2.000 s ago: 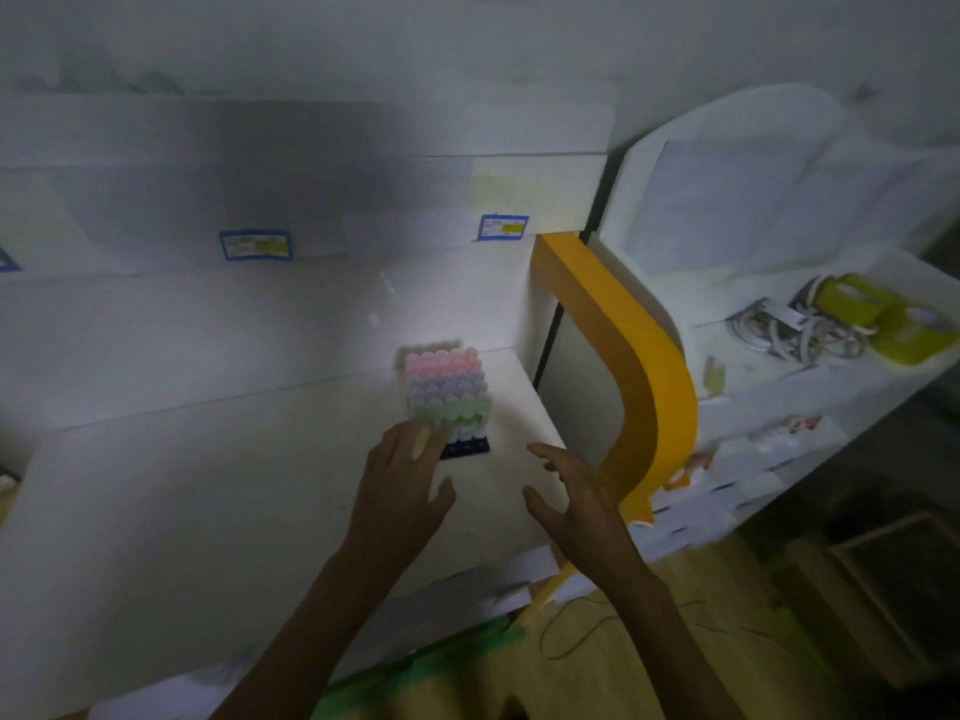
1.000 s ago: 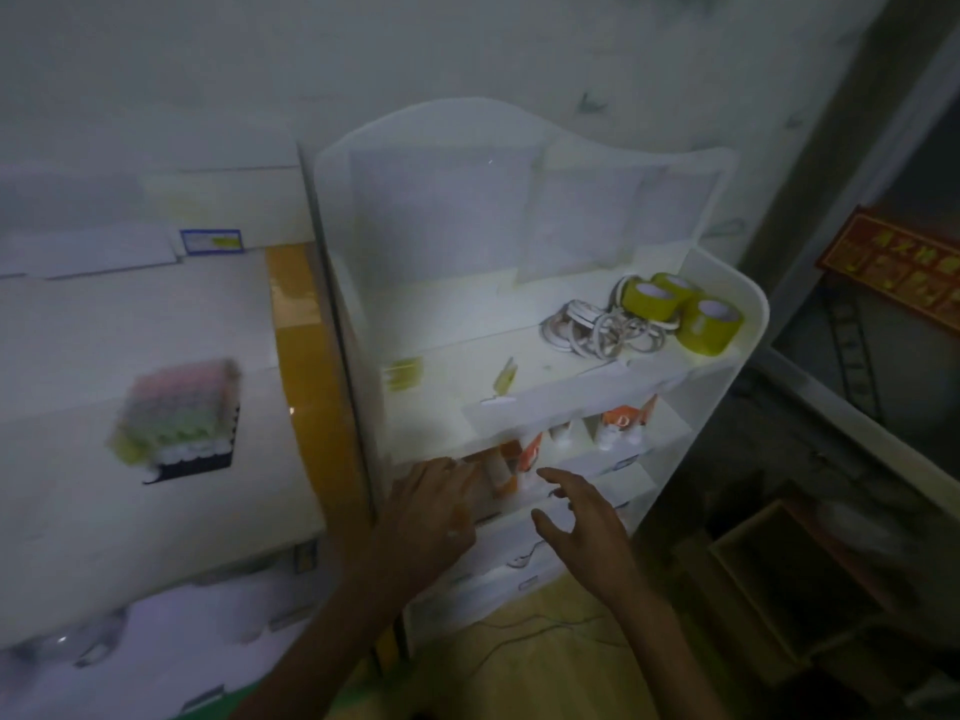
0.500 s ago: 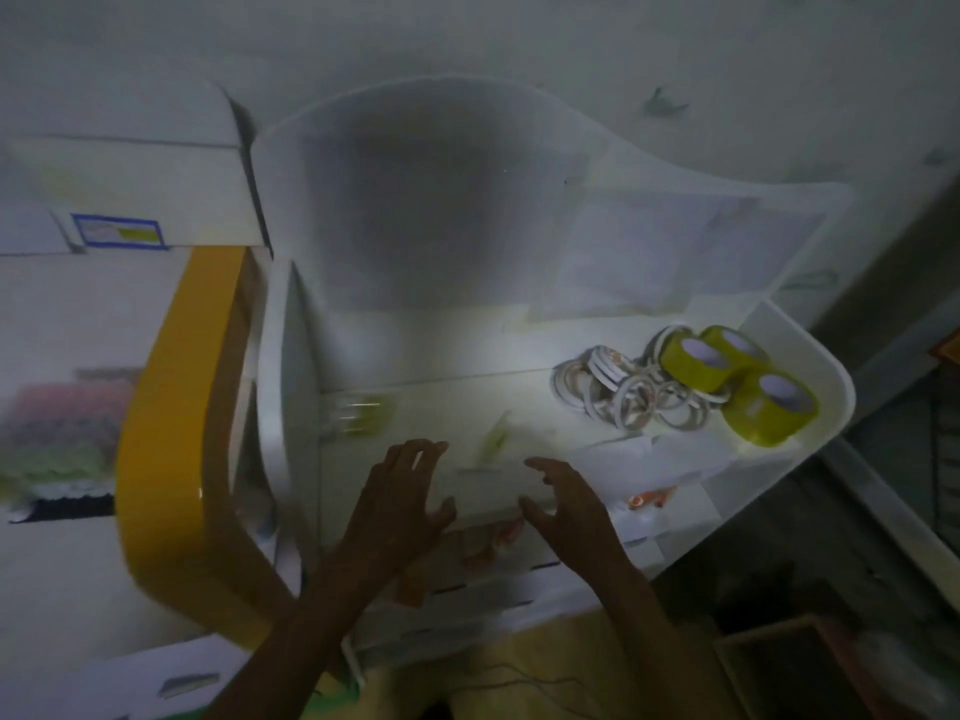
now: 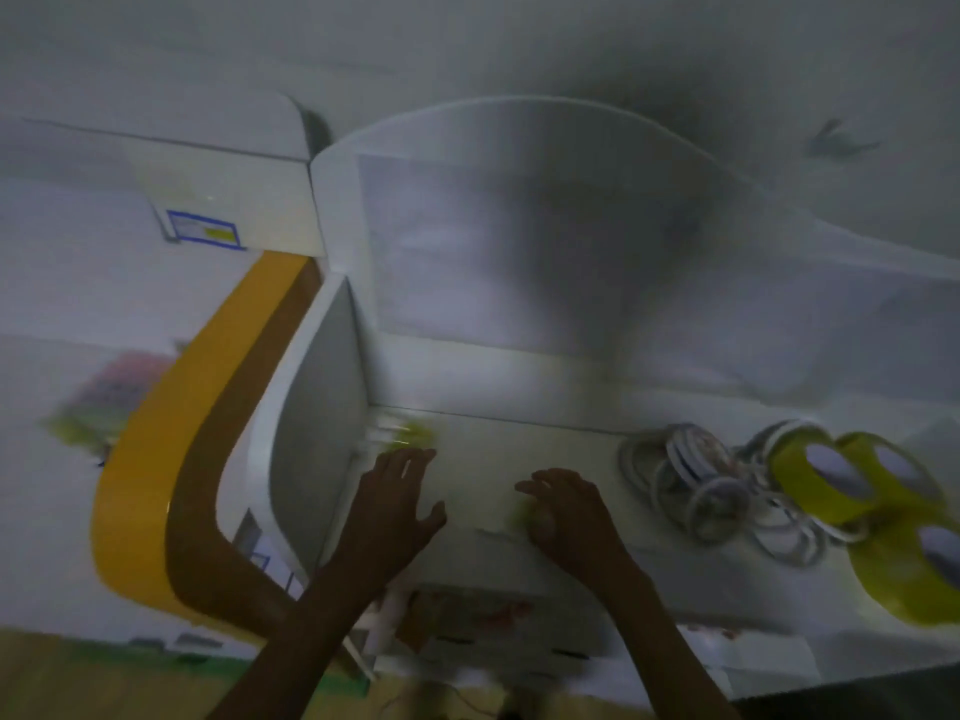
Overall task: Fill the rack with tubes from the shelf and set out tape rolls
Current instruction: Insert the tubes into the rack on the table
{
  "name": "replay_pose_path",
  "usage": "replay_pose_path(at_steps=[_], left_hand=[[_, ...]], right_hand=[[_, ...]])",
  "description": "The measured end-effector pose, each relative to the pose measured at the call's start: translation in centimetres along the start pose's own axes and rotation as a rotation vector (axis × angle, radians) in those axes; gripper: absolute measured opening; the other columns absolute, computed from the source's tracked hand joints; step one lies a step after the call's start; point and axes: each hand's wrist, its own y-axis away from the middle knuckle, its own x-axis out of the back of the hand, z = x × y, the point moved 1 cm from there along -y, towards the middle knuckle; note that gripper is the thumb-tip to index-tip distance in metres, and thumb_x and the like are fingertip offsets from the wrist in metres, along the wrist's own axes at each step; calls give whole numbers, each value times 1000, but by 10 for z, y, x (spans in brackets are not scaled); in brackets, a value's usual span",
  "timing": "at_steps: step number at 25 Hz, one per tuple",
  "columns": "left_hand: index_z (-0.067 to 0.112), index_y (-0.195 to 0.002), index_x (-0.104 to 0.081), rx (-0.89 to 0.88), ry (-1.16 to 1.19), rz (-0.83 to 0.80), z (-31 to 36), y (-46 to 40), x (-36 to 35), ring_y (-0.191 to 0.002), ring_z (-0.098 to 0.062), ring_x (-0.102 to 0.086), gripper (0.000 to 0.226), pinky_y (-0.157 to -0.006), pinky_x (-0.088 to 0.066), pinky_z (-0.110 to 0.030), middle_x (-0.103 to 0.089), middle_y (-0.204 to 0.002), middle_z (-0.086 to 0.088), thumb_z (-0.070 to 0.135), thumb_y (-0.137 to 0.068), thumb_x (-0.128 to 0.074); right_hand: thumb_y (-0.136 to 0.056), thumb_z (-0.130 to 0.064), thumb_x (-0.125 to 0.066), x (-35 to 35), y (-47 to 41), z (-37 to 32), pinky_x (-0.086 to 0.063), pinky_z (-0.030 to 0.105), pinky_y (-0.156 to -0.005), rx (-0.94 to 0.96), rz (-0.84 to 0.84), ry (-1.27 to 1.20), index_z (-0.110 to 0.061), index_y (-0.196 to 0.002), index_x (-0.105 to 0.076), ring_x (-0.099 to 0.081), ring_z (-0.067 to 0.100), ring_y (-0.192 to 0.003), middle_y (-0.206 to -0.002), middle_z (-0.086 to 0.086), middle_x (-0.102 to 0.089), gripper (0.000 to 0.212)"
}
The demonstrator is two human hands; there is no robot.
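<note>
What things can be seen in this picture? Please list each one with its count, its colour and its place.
shelf unit: one, white, centre and right.
yellow tape rolls: three, on the top shelf, far right.
white tape rolls: a heap, count unclear, left of the yellow ones.
small greenish items: two blurred, one near each hand; kind unclear.
tube rack: one, pink and green caps, blurred, on the white counter far left.
curved panel: one, orange-yellow, between counter and shelf.
blue-edged label: one, upper left.
left hand: open, above the shelf.
right hand: fingers curled, above the shelf.
</note>
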Motion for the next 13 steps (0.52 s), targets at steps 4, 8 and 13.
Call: replay_pose_path(at_steps=[4, 8, 13], left_hand=[[8, -117, -61, 163, -137, -44, -7, -4, -7, -109, -36, -57, 57, -92, -47, -49, -62, -115, -14, 21, -64, -79], [8, -113, -63, 255, -209, -52, -13, -12, -17, -103, -37, -60, 59, -88, -49, -48, -62, -114, -15, 3, -56, -77], [9, -88, -67, 246, -359, -25, -10, -23, -15, -78, -37, -60, 31, -66, -52, -45, -61, -91, -16, -4, -61, -73]], right_hand=[[-65, -35, -44, -1, -19, 11, -53, 24, -56, 151, -49, 42, -29, -81, -75, -67, 18, -68, -80, -5, -70, 34], [-70, -34, -46, -2, -18, 28, -50, 26, -51, 204, -71, 3, -28, -87, -72, -63, 20, -66, -81, -3, -65, 32], [-75, -33, -46, -4, -25, 43, -49, 29, -53, 227, -60, 1, -26, -92, -70, -61, 24, -67, -82, 0, -65, 30]])
